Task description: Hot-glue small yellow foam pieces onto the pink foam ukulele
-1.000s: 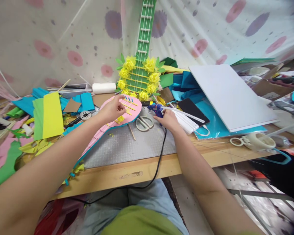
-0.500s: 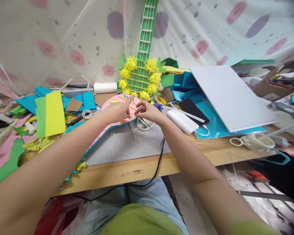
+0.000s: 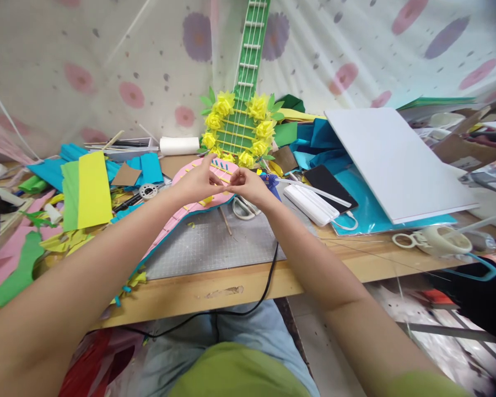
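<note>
A pink paper guitar [image 3: 177, 216] with a blue edge and thin yellow strips lies at a slant on the grey cutting mat [image 3: 202, 242]. Over its body, my left hand [image 3: 199, 182] has one finger raised and its other fingers drawn together in a pinch. My right hand [image 3: 250, 186] is also pinched, its fingertips meeting those of the left. Whatever lies between the fingertips is too small to make out. Just below the right hand are scissors [image 3: 244, 209] and a thin brown stick [image 3: 225, 220].
A green paper guitar [image 3: 248, 71] with yellow flowers leans behind. Paper scraps [image 3: 93, 190] crowd the left. A white power bank [image 3: 310, 204], a black phone [image 3: 330, 186] and a white board [image 3: 397, 165] lie right. A black cable [image 3: 268, 275] hangs over the front edge.
My hands have come together, so their fingertips now meet over the pink guitar. The left index finger has turned more upward. The view has shifted slightly.
</note>
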### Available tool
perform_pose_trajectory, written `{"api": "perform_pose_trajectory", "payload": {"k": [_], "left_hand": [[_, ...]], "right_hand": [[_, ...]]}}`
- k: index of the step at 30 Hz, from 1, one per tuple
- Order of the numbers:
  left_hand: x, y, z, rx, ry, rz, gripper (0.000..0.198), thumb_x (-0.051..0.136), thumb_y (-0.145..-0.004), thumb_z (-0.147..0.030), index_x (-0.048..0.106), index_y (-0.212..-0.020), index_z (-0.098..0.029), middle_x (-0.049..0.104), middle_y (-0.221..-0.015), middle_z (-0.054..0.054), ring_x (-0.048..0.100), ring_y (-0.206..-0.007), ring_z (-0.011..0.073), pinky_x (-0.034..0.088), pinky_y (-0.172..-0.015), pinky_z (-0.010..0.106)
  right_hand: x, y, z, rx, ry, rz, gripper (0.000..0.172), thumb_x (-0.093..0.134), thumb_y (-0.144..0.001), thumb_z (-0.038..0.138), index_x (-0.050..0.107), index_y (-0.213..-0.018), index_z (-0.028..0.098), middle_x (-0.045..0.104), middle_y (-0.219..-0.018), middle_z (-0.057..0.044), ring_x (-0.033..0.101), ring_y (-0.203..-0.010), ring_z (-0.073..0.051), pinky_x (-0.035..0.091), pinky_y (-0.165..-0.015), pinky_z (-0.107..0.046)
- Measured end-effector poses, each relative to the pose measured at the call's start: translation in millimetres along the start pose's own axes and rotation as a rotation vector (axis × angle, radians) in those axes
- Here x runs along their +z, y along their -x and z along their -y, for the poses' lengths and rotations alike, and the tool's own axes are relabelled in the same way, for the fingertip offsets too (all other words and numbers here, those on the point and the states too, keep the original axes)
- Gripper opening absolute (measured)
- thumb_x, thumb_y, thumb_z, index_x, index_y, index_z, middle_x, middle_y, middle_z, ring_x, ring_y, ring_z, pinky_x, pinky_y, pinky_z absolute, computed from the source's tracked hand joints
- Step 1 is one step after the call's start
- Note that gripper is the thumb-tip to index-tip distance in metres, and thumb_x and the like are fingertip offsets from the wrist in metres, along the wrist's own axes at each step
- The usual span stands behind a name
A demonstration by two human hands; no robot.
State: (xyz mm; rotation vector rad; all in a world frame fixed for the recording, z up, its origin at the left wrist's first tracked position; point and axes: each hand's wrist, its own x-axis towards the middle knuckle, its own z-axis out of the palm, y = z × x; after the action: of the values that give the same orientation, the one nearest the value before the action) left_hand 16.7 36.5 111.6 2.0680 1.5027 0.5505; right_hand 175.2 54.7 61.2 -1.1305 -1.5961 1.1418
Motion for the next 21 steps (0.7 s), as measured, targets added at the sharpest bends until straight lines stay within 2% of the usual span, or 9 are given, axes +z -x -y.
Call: {"api": "perform_pose_trajectory", "payload": {"k": [3,7,12,16,18,21], "left_hand": [[4.1,-1.6,5.5,-0.101,0.173,-0.041,0.089,0.068,-0.069,-0.025,0.021,-0.143,-0.014,0.068,-0.073,0.000,0.061,-0.066,0.0135,0.044,-0.064,0.025],[5.6,-4.4,5.3,-0.108,0.142,-0.087,0.082,0.066,-0.069,-0.020,0.027,-0.140,-0.015,0.066,-0.068,-0.003,0.058,-0.061,0.0115,0.042,-0.062,0.024],[2.6,-2.7,-0.2,-0.033,0.010,-0.073,0.082,0.065,-0.067,-0.017,0.027,-0.140,-0.016,0.069,-0.076,0.000,0.060,-0.068,0.0134,0.043,-0.065,0.025],[1.7,-3.2,2.6,0.000,-0.063,-0.047,0.079,0.063,-0.068,-0.017,0.028,-0.139,-0.014,0.069,-0.076,0.001,0.061,-0.071,0.0153,0.043,-0.066,0.026],[1.4,-4.7,7.8,0.026,-0.079,-0.050,0.072,0.060,-0.071,-0.020,0.033,-0.137,-0.016,0.068,-0.078,0.001,0.061,-0.073,0.0156,0.044,-0.068,0.027],[2.2,-4.7,17.5,0.094,-0.119,-0.078,0.043,0.056,-0.076,-0.027,0.054,-0.117,-0.016,0.068,-0.091,0.006,0.061,-0.082,0.0169,0.046,-0.075,0.030]], "right_hand": [[2.4,2.2,-2.6,0.035,-0.147,-0.059,0.025,0.066,-0.061,0.016,0.043,-0.071,0.021,0.054,-0.067,0.006,0.057,-0.067,-0.010,0.048,-0.071,-0.027],[3.6,4.3,-2.8,0.034,-0.212,-0.086,0.023,0.066,-0.062,0.019,0.046,-0.072,0.021,0.054,-0.067,0.006,0.057,-0.067,-0.010,0.048,-0.073,-0.027],[2.5,3.5,-2.5,-0.036,-0.076,-0.019,0.015,0.066,-0.066,0.028,0.057,-0.073,0.019,0.063,-0.077,0.000,0.060,-0.075,-0.012,0.048,-0.073,-0.027],[1.1,-0.2,-3.3,-0.057,0.037,0.031,0.006,0.063,-0.066,0.023,0.061,-0.068,0.018,0.065,-0.072,-0.001,0.060,-0.071,-0.013,0.048,-0.071,-0.027],[0.1,-2.8,-6.3,-0.063,0.043,0.029,0.004,0.062,-0.066,0.022,0.061,-0.067,0.018,0.065,-0.070,0.000,0.059,-0.070,-0.012,0.048,-0.070,-0.027],[-1.5,-6.7,-16.2,-0.061,0.052,-0.044,0.005,0.062,-0.066,0.023,0.060,-0.067,0.018,0.065,-0.070,0.000,0.060,-0.069,-0.012,0.048,-0.071,-0.028]]}}
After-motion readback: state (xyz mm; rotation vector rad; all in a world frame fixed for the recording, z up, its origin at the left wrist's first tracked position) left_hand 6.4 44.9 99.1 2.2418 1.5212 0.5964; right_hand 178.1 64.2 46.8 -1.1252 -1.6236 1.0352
